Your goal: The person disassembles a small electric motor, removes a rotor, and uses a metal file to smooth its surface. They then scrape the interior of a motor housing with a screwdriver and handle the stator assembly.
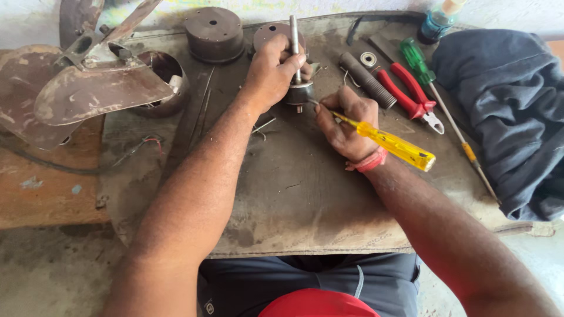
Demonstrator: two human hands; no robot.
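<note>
Left hand (273, 70) is clamped around a small grey metal rotor with a long steel shaft (295, 47), fingers wrapped tight and thumb pressed on the shaft, holding it upright near 12 o'clock on the worn brown work mat (294, 199). Right hand (343, 126) pinches a yellow clear-handled screwdriver (393, 144), tip poked in at the rotor's base, handle trailing off toward 4 o'clock.

Progress-wise, I'd say the motor is already well torn down: the round brown metal housing cover (214, 34) sits loose at 11 o'clock, the rusty brown fan blade assembly (76, 88) is off at 9 o'clock, and loose thin wires (147, 144) lie beside it. The rotor looks like the bit still being worked on; nothing appears reassembled yet.

Over at 2 o'clock lie red-handled pliers (411, 94), a green-handled screwdriver (420, 61) and a dark ribbed cylinder (367, 79), with a dark grey cloth (505, 111) at 3 o'clock.
</note>
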